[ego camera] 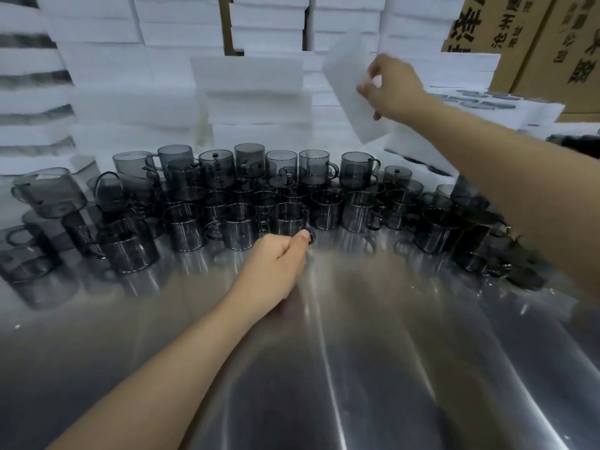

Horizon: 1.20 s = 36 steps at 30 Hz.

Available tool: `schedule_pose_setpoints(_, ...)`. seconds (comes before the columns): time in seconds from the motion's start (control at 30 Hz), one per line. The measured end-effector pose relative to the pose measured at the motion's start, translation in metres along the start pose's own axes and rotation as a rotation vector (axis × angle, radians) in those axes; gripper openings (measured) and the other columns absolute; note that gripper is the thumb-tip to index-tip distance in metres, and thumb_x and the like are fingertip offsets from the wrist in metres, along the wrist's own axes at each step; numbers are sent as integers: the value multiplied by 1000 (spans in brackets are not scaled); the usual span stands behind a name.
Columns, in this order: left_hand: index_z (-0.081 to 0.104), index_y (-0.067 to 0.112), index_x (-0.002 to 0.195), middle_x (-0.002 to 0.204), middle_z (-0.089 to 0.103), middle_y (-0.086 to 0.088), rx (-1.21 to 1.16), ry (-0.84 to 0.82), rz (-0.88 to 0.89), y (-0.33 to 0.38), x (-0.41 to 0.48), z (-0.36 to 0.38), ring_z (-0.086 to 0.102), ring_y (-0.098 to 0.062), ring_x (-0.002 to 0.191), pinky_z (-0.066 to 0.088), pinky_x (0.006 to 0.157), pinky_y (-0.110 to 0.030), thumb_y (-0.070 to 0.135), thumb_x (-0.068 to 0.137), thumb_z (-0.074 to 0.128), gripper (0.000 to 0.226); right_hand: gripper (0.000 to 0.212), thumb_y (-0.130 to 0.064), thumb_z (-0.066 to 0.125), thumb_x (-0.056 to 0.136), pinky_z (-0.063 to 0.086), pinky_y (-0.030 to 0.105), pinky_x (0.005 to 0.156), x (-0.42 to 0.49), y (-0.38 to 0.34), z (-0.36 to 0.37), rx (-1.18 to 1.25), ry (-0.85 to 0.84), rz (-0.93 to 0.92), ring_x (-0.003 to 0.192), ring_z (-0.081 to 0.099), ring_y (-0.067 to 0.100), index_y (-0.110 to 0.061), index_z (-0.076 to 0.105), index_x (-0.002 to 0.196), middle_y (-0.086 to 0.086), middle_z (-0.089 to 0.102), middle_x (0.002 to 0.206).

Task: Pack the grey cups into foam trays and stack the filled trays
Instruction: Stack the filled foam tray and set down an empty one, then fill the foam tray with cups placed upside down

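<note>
Several smoky grey glass cups [240,228] with handles stand in crowded rows across a shiny metal table [357,368]. My left hand [276,264] sits at the front row with fingers curled, thumb and fingers pinching the handle of a grey cup [290,219]. My right hand [393,87] is raised at the upper right and grips a white foam tray [347,92], held tilted in the air. Another foam tray [418,154] lies below it behind the cups, its dark cavities partly hidden by my right arm.
Tall stacks of white foam trays [246,73] fill the back. A foam tray holding cups [487,102] lies at the far right, beside brown cardboard boxes [552,43] with printed characters. The table's near half shows only reflections.
</note>
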<state>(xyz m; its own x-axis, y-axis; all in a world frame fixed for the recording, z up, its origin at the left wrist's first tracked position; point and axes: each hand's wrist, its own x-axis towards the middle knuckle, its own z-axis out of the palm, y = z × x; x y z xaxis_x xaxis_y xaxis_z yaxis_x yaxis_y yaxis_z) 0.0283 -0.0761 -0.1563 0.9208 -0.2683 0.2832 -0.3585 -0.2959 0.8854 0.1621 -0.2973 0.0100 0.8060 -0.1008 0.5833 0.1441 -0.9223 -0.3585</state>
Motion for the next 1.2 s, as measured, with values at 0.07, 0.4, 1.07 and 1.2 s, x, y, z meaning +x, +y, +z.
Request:
schedule_pose_setpoints(0.07, 55, 7, 63, 37, 40, -2, -30, 15, 8, 0, 1, 0, 37, -17, 34, 45, 55, -37, 29, 104, 34, 51, 31, -27, 51, 97, 51, 36, 63, -23, -18, -29, 18, 87, -93, 65, 62, 26, -4, 49, 117, 11, 57, 122)
schedule_pose_setpoints(0.4, 53, 17, 67, 42, 45, 1, -414, 697, -102, 0, 1, -65, 39, -12, 32, 29, 35, -18, 9, 89, 43, 25, 25, -15, 42, 74, 50, 39, 56, -242, -43, -78, 71, -19, -747, 66, 64, 28, -9, 64, 87, 4, 69, 86)
schedule_pose_setpoints(1.07, 44, 21, 68, 55, 41, 5, 224, -59, -373, 13, -18, -107, 33, -9, 43, 25, 41, -18, 48, 77, 74, 42, 40, 7, 41, 83, 38, 7, 61, -134, -40, 19, 449, -231, -78, 80, 54, 10, -23, 68, 90, -9, 59, 113)
schedule_pose_setpoints(1.2, 39, 22, 62, 49, 41, 7, 157, -112, -418, 15, -19, -107, 36, -7, 39, 30, 36, -14, 37, 86, 67, 40, 47, 3, 45, 88, 43, 14, 77, -106, -56, 50, 355, -440, -132, 95, 56, 9, -21, 58, 125, -3, 40, 144)
